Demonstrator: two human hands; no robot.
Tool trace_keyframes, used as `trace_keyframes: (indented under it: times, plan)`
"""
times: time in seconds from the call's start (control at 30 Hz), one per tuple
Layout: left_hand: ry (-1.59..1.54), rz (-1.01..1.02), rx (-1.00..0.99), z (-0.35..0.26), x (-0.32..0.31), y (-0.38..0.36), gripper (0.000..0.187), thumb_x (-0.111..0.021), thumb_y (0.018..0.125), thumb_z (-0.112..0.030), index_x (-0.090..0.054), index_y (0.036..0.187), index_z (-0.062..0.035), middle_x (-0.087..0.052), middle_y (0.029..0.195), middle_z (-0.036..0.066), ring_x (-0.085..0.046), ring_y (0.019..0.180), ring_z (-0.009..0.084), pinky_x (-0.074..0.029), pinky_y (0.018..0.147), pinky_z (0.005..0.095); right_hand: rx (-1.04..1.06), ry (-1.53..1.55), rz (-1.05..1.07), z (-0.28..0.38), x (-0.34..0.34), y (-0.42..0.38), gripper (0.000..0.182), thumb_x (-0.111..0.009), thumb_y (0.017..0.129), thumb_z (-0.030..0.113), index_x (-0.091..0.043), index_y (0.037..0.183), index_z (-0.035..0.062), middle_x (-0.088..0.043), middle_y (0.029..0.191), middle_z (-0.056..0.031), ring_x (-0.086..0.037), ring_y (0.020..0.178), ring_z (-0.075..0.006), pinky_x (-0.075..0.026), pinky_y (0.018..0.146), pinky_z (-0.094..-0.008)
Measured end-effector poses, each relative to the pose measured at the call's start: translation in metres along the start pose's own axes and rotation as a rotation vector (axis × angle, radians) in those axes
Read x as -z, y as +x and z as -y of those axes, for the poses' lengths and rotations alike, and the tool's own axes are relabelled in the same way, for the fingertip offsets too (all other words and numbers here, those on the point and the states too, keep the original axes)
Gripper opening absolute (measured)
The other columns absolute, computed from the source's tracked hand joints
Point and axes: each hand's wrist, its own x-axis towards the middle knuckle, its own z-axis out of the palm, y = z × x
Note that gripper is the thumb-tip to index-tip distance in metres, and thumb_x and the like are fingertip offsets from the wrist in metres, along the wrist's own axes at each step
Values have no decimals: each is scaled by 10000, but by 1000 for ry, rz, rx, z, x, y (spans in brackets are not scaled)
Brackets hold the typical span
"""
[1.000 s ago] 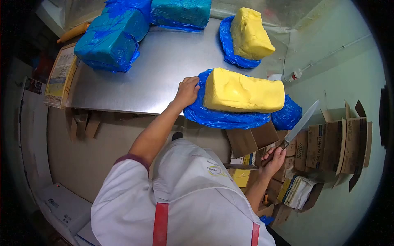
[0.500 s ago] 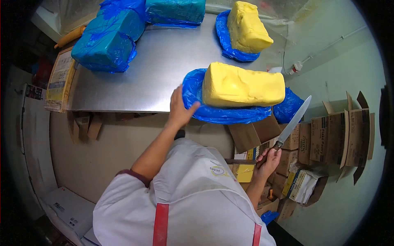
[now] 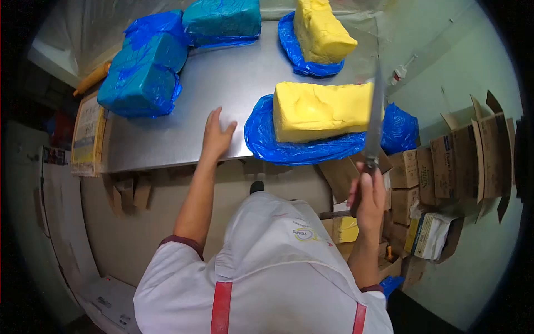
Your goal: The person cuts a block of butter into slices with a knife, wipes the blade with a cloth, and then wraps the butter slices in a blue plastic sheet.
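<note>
My right hand [image 3: 368,195] grips the dark handle of a long knife [image 3: 375,122], its blade pointing up and away, overlapping the right end of a big yellow block [image 3: 322,111] in this view. That block, which looks like butter or margarine, lies on a spread blue plastic bag [image 3: 259,133] at the table's front edge. Left of the bag, my left hand [image 3: 217,136] hovers over the steel table [image 3: 222,72] with fingers apart, holding nothing. Farther back stands a second yellow block [image 3: 322,33] on its own blue plastic [image 3: 287,42].
Blocks wrapped in blue plastic [image 3: 142,72] [image 3: 222,22] stand at the back left, with a rolling pin [image 3: 92,78] beside them. A cardboard box [image 3: 88,133] leans at the table's left end. Stacked cartons [image 3: 453,158] line the wall on the right.
My left hand has let go of the blue bag's edge and moved left. My right hand has raised the knife and turned its blade more upright, toward the near block's right end.
</note>
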Motion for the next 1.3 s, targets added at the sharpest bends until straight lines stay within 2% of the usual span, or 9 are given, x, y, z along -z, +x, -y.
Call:
trace_keyframes:
  times: [0.13,0.23,0.57,0.83,0.97,1.07,1.17,1.2,1.3]
  plan:
    - [-235,193,-144,-82,41,67,500,-626,891,-343,-551,1256,-9,-548,1293,185,-486,1238,286,-358,1045,365,273,-578,135,27,-53,19,247,-499,950,173,-497,1126,0,-597,660,-169,-589,562,-359,-454,505,-428]
    - [-278,275,-255,-132,44,103,483,-594,922,-338,-547,1264,0,-569,1272,159,-497,1222,246,-360,1034,350,346,-741,174,29,-83,24,220,-494,924,114,-456,1069,-48,-595,686,-261,-571,649,-483,-453,588,-535]
    - [-257,688,-193,-169,17,143,545,-609,907,-415,-554,1264,-8,-568,1275,145,-472,1250,247,-337,1052,363,376,-743,169,8,-101,27,240,-494,913,98,-411,1065,-68,-606,736,-272,-599,643,-449,-466,589,-538]
    - [-258,727,-186,-166,10,153,547,-629,890,-430,-563,1271,-43,-564,1282,144,-467,1257,249,-326,1061,375,295,-735,167,4,-105,27,268,-490,921,92,-423,1134,-56,-612,757,-268,-593,665,-451,-447,603,-542]
    - [-192,740,-203,-166,10,160,540,-627,892,-422,-555,1282,-55,-554,1294,151,-457,1270,255,-315,1075,388,253,-790,186,6,-105,29,233,-484,921,99,-415,1086,-51,-602,705,-269,-585,629,-458,-444,583,-556]
    - [-131,786,-311,-157,7,179,654,-681,811,-530,-587,1233,-39,-585,1238,203,-519,1212,298,-373,1032,397,189,-850,237,5,-105,33,186,-484,920,99,-404,1018,-37,-592,658,-268,-578,603,-466,-442,572,-567]
    - [83,875,-254,-166,10,185,685,-656,824,-531,-524,1324,-82,-503,1347,202,-409,1318,320,-277,1108,427,195,-881,254,1,-106,34,166,-487,917,99,-388,961,-26,-586,633,-271,-575,591,-476,-443,566,-573]
    - [128,904,-233,-166,9,188,782,-659,780,-596,-494,1354,-92,-455,1386,228,-371,1344,348,-258,1122,442,186,-887,264,2,-106,36,169,-488,916,102,-384,949,-28,-585,633,-274,-576,593,-478,-445,568,-573]
    - [249,874,-261,-166,2,186,836,-649,765,-626,-458,1383,-96,-408,1421,238,-339,1364,357,-242,1132,450,187,-899,287,-5,-105,38,178,-485,915,107,-379,935,-35,-587,641,-285,-579,601,-485,-452,573,-573]
